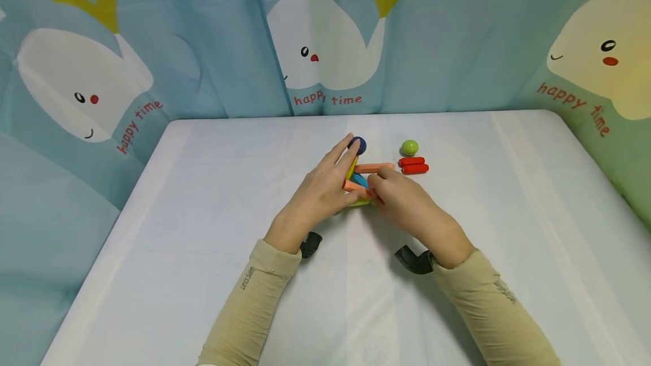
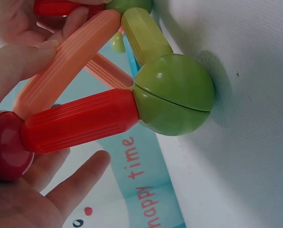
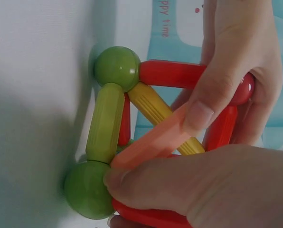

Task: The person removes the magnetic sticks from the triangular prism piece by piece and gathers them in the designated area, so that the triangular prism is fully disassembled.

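"What could be going wrong here?"

"The near orange rod point(image 3: 153, 140) may be slipping off line if the hands are pushing unevenly. The left hand point(image 1: 320, 191) is pressing its upper part with the thumb, fingers spreading wide and straight; the right hand point(image 1: 404, 199) is curling narrowly, pinching a red rod point(image 3: 148, 216) by the lower end. A sideways shove could be twisting the frame point(image 2: 84, 126) and loosening its joints."

"Where is the near orange rod sitting?"

"It's forming part of the frame, between both hands, above the bench point(image 1: 178, 213)."

"And which way is it pointing?"

"Its long axis is slanting: the upper end is pointing towards the red ball point(image 2: 11, 147) at the left hand, the lower end towards the green ball point(image 3: 87, 190) by the right thumb. That thumb is hiding the joint, so I can't tell whether they're touching."
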`<act>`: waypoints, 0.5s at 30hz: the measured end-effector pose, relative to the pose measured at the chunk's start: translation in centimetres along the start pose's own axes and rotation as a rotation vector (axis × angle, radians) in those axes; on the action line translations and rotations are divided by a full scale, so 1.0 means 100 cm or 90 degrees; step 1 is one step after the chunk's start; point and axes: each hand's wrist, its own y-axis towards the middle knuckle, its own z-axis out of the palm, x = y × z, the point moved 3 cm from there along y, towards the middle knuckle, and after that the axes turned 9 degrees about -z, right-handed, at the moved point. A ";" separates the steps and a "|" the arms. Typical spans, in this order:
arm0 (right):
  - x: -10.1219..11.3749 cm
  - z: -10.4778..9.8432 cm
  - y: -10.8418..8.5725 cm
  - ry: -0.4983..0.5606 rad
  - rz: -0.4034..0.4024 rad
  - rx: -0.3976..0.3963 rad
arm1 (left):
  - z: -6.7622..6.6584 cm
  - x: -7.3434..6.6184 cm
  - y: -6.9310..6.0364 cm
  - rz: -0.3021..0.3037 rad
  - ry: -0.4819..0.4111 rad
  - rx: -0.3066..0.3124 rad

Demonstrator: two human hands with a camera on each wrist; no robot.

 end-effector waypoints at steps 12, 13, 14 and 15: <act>0.002 -0.002 -0.003 -0.030 0.016 0.010 | -0.001 -0.001 0.000 0.008 -0.011 -0.013; 0.002 -0.003 -0.004 -0.031 0.014 0.010 | 0.000 -0.001 0.000 0.010 -0.010 -0.014; 0.002 -0.003 -0.004 -0.031 0.012 0.011 | 0.000 -0.001 0.000 0.011 -0.011 -0.014; 0.002 -0.003 -0.005 -0.029 0.013 0.012 | 0.000 -0.001 0.000 0.012 -0.012 -0.014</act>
